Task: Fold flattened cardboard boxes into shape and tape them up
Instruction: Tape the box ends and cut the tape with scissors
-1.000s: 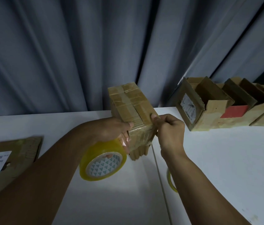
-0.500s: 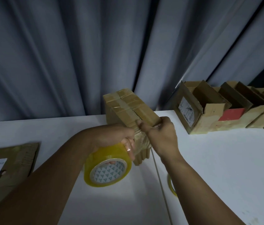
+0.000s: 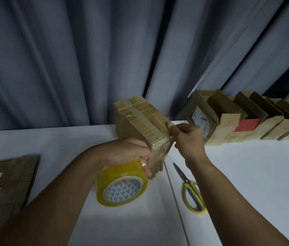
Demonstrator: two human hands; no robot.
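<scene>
Flattened box (image 3: pixel 10 183) is being cut off by the left edge, label text being blurred. Scissors (image 3: pixel 189 189) handles are being partly hidden by the right forearm (image 3: pixel 229 192). Box row (image 3: pixel 273 125) is being clipped at right.

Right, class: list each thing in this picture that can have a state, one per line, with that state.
Brown cardboard box: folded up, flaps shut, partly taped.
Yellow roll of clear tape: gripped by left hand, strip drawn to the box.
Right hand: pinches the box's edge.
Yellow-handled scissors: closed, lying on white table.
Row of cardboard boxes at right: folded, tops open.
Labelled cardboard sheet at left: flat, unfolded.
</scene>
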